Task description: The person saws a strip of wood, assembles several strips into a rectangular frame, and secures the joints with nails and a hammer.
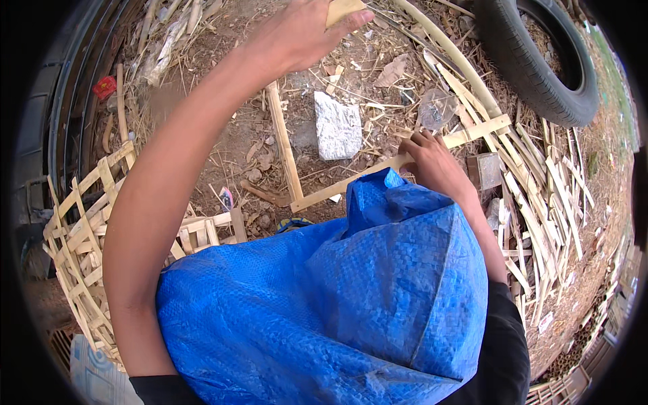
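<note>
Stretched far forward, my left hand (307, 30) is closed around a flat tan piece of wood or bamboo (344, 9), which the upper picture edge cuts off. Beyond my knees, my right hand (435, 162) has its fingers curled over a long pale bamboo strip (478, 131). This strip slants from lower left to upper right, and its left end meets a second bamboo strip (283, 142) at a corner. Whether the two are joined cannot be made out. Within that corner a white rough block (337, 126) lies on the ground. A blue woven plastic sheet (324, 304) covers my lap.
A black tyre (540, 61) stands at the upper right. Split bamboo strips (540, 202) are heaped to the right, beside a small wood block (484, 170). At left is a lattice of woven bamboo strips (84, 243). Shavings and dry leaves litter the soil.
</note>
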Demonstrator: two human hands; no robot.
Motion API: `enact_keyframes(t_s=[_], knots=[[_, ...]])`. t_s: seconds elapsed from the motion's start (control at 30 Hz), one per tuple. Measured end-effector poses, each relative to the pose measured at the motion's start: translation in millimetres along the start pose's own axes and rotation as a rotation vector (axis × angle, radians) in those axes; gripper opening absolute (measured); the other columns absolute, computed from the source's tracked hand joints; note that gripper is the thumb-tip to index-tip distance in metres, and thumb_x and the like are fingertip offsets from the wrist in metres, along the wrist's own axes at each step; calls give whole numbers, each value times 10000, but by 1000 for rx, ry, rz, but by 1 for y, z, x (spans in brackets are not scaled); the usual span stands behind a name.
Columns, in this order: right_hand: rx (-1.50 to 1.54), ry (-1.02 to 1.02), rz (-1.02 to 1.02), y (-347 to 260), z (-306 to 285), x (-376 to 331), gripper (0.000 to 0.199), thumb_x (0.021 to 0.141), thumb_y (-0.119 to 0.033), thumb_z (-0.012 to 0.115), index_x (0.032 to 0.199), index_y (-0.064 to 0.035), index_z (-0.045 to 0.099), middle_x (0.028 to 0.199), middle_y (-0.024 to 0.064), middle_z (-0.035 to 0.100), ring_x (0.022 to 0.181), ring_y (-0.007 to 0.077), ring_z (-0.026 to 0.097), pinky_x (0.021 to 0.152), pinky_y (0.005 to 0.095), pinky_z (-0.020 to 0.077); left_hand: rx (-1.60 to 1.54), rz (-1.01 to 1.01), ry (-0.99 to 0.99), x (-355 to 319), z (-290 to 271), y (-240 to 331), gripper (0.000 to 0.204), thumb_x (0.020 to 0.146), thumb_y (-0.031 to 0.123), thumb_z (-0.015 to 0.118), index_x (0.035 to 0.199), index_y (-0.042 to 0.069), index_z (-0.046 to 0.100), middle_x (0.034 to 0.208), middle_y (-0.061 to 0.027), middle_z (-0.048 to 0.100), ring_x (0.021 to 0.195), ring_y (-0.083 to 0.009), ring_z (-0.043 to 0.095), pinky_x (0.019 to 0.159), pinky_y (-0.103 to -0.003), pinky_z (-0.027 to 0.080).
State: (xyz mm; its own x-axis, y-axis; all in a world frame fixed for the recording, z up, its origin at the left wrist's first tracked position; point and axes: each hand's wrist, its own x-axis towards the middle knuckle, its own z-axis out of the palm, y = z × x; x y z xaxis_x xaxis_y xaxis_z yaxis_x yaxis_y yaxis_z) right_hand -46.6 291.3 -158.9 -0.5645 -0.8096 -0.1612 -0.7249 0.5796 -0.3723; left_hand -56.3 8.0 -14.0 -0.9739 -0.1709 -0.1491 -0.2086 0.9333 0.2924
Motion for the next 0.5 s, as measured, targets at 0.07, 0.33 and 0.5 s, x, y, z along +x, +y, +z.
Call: enact_keyframes(t_s=[0.07,0.33,0.5], knots=[[106,7,43,4,20,-19,252,820,-95,743,1051,-38,660,1048,123,649,1110,331,574,979,451,456,8,38,0,-9,0,5,713,1015,608,400,1375,-5,448,1100,-290,681,1019,-458,666,897,-557,533],[241,113,157,40,79,-52,297,800,-69,752,1074,-12,652,1109,147,645,1116,372,573,1005,456,450,43,276,-50,6,56,18,913,945,777,341,1283,-54,510,945,-247,711,983,-375,720,906,-525,569],[346,123,294,43,51,-61,303,779,-25,747,1064,-16,644,1048,146,638,1064,357,572,953,447,457,13,366,40,12,73,13,794,955,757,368,1116,4,561,702,-186,664,798,-372,726,792,-536,568]])
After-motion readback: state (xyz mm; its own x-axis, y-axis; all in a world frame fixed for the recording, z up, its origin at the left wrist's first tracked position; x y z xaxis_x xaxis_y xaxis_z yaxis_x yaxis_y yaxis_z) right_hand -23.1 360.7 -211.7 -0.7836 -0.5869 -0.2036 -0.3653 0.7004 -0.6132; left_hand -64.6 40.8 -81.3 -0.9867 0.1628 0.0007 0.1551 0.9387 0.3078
